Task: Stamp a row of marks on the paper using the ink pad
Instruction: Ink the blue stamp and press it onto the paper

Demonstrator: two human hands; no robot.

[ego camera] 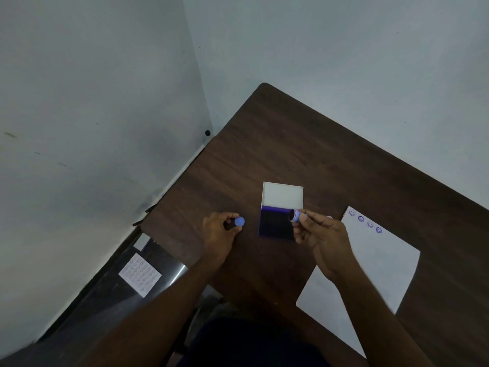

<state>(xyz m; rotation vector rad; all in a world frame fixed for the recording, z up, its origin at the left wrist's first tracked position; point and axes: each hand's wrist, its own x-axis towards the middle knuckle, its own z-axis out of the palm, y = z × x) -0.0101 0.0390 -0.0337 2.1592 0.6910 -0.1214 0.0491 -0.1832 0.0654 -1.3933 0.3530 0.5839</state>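
Observation:
An open ink pad lies in the middle of the dark wooden table, its white lid folded back. My right hand holds a small round blue stamp tilted over the pad's right edge, its dark inked face turned left. My left hand grips a second blue-capped stamp left of the pad. A white paper lies to the right with a row of several purple smiley marks along its top edge.
The table sits in a corner of grey walls. On the floor at the left lies a sheet covered in stamped marks and a small white card. The table's left edge is close to my left hand.

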